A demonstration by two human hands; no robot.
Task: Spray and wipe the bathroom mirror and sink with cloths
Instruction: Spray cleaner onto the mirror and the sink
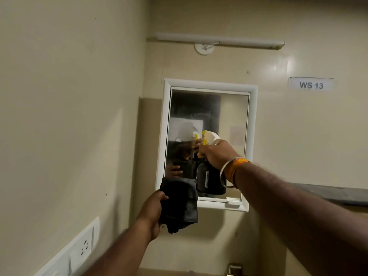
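Spraying the mirror, cloth held ready.

The mirror (209, 116) hangs in a white frame on the beige wall, straight ahead and slightly above the hands. The right hand (218, 154) is raised in front of the glass, arm outstretched, its fingers clenched around the neck of a dark spray bottle (211, 182) with a white and yellow trigger head aimed at the mirror. Lower and to the left, the left hand (154, 208) grips a dark cloth (180, 204), bunched and hanging just before the frame's bottom corner. I judge the task to be early: spraying is under way, wiping the glass looks still to come, and the sink is out of view, so its state cannot be told.
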